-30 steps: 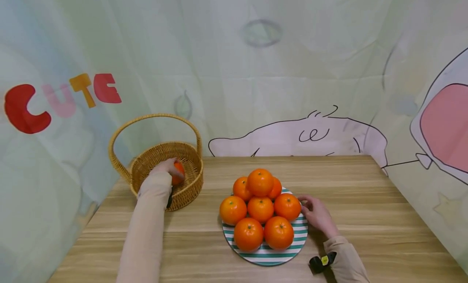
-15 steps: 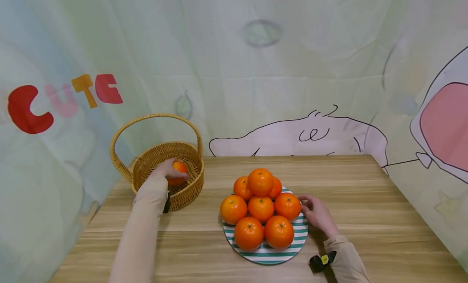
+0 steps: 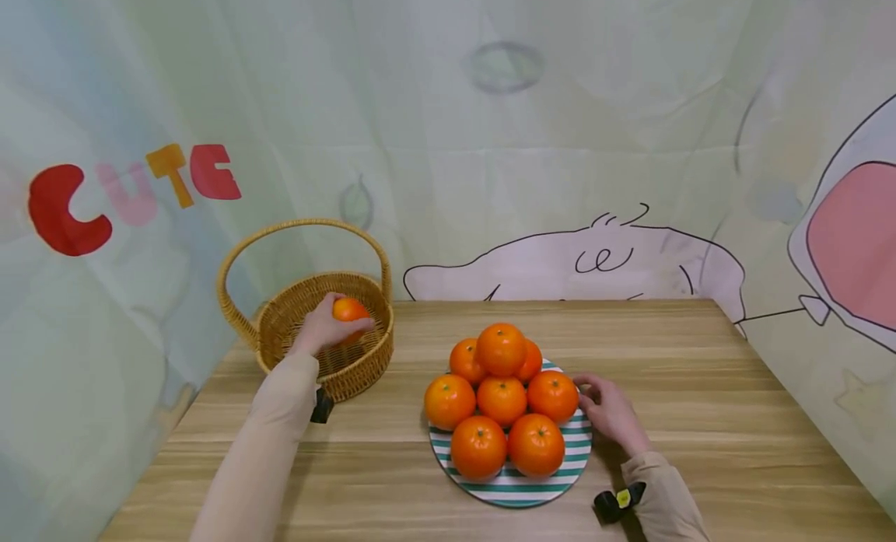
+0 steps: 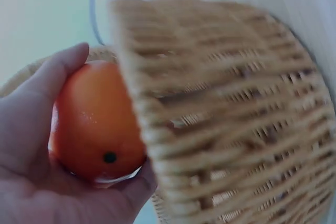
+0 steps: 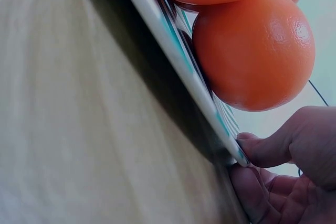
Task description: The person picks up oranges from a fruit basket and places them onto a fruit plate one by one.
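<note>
My left hand (image 3: 323,328) grips an orange (image 3: 348,309) inside the wicker basket (image 3: 364,375) at the left. In the left wrist view, the thumb and fingers wrap around the orange (image 4: 97,114), and the basket wall (image 4: 226,114) hides its right side. My right hand (image 3: 612,412) is at the right edge of a round plate (image 3: 514,497) with green and white stripes. Its thumb and a finger pinch the plate's rim (image 5: 210,108), as the right wrist view shows. Several oranges (image 3: 502,402) are piled on this plate, one on top of the others.
The basket's tall arched handle (image 3: 304,222) rises over its opening. The wooden table (image 3: 392,480) extends around the plate and basket. Behind it hangs a curtain (image 3: 434,176) printed with cartoon drawings and coloured letters.
My left hand, gripping the orange, has moved a little up and to the right within the basket. My right hand stays at the plate's rim. The view has shifted slightly.
</note>
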